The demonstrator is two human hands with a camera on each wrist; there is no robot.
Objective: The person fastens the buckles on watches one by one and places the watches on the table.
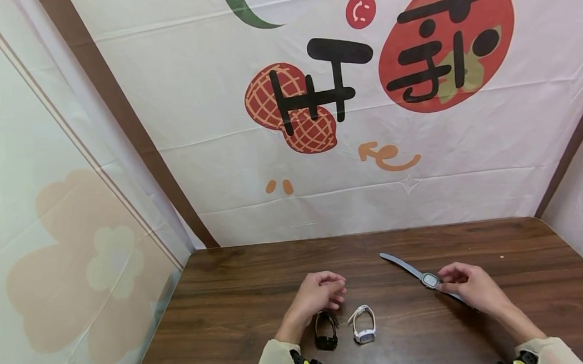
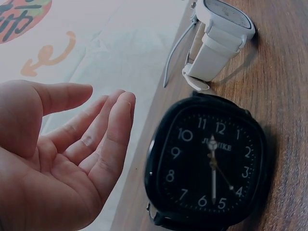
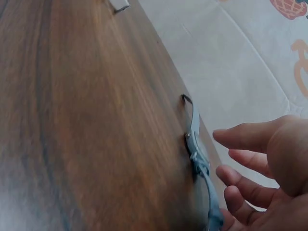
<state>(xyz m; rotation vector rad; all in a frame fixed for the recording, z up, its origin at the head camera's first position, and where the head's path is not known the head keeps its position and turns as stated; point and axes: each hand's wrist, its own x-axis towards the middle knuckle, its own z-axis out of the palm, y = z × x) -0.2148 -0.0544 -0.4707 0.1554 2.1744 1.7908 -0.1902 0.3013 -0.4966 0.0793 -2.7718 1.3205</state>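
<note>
Wooden table [image 1: 209, 304] below; the right hand [image 1: 473, 289], loosely parted, seems empty, the blue watch [image 1: 430, 280] close beside it, contact unclear; pinching its middle lightly should hold it steady; the left hand [image 1: 315, 293], relaxed and empty, has the black watch [image 1: 326, 343] and white watch [image 1: 365, 336] nearby.

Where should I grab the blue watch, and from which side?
Try the blue watch's case, pinched by its two side edges, from above and the right, where the right hand is. The watch lies stretched out and face up; its case looks thicker than the thin strap, so it's probably easier to pinch.
</note>
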